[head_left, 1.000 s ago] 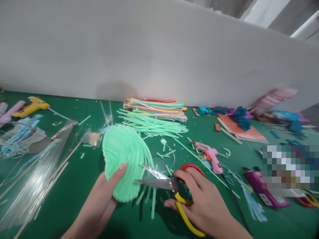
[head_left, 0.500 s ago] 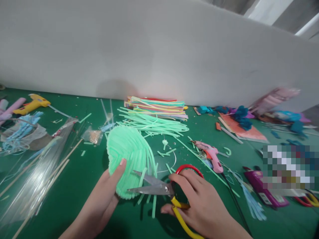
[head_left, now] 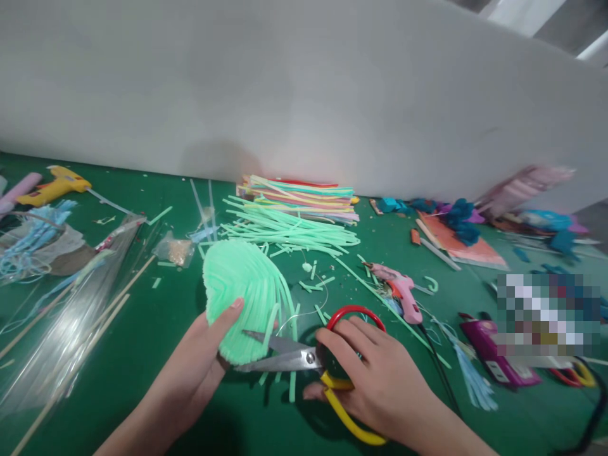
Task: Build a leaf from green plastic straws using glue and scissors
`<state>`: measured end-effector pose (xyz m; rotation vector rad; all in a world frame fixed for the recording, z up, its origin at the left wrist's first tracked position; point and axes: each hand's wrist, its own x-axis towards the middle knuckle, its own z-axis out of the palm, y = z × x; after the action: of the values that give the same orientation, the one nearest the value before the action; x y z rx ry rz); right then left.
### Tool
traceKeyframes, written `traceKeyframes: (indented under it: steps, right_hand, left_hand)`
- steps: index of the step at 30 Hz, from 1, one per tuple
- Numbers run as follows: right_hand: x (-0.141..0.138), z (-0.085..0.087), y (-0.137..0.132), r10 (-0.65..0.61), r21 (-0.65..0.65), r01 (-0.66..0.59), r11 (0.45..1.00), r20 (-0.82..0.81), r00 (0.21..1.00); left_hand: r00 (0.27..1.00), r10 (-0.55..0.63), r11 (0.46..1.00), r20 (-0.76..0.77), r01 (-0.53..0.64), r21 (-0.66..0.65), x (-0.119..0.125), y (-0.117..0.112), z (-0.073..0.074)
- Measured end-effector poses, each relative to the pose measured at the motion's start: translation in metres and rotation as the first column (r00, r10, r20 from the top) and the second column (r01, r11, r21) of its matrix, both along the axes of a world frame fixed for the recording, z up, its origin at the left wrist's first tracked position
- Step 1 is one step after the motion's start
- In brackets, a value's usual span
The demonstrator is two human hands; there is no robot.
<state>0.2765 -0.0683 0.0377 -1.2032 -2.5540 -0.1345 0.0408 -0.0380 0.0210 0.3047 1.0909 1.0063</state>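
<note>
My left hand [head_left: 209,354] grips a rounded mint-green piece built from pipe cleaners [head_left: 242,278], thumb on its face and fingers behind. Loose strand ends stick out along its right and lower edges. In my right hand [head_left: 375,373] are scissors [head_left: 289,356] with one red and one yellow handle loop. Their blades are parted and lie at the piece's lower right, with a strand between them. Behind the piece lies a pile of mint-green pipe cleaners [head_left: 289,225].
Multicoloured pipe cleaners [head_left: 304,196] lie along the wall. To the right are a pink glue gun [head_left: 401,294] with its cord and a purple box [head_left: 498,354]. On the left lie a yellow glue gun [head_left: 57,187], clear plastic sleeves [head_left: 80,316] and thin sticks [head_left: 109,316].
The scissors have shifted slightly left and up, their blades reaching a little further across the piece. The view has moved slightly; both holds stay the same.
</note>
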Motion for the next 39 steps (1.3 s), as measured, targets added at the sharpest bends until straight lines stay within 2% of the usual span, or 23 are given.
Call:
traceKeyframes:
  steps: [11,21,26,29,35,39]
  right_hand:
    - [-0.003,0.007,0.009,0.106,-0.025,-0.103,0.994,0.12,0.987]
    - [0.0,0.01,0.019,0.158,0.14,-0.201,0.97,0.27,0.95]
    - [-0.001,0.014,0.025,0.192,0.175,-0.243,0.954,0.268,0.944]
    - [-0.001,0.013,0.027,0.217,0.179,-0.266,0.947,0.252,0.943]
    - [0.001,0.009,0.028,0.221,0.17,-0.261,0.95,0.223,0.949]
    - [0.001,0.001,0.027,0.216,0.186,-0.247,0.951,0.172,0.961]
  left_hand:
    - [0.999,-0.012,1.0,0.033,0.013,-0.022,-0.003,0.001,-0.001]
    - [0.999,-0.003,0.999,0.036,0.005,-0.044,0.0,0.003,0.003]
    - [0.999,-0.048,0.998,0.019,0.049,-0.046,-0.002,0.004,0.002]
    - [0.997,-0.074,0.997,0.008,0.074,-0.003,-0.004,0.003,0.002]
    - [0.995,-0.076,0.997,0.063,0.076,0.003,-0.005,0.003,0.003]
    - [0.996,-0.08,0.997,0.047,0.079,0.014,-0.005,0.004,0.005]
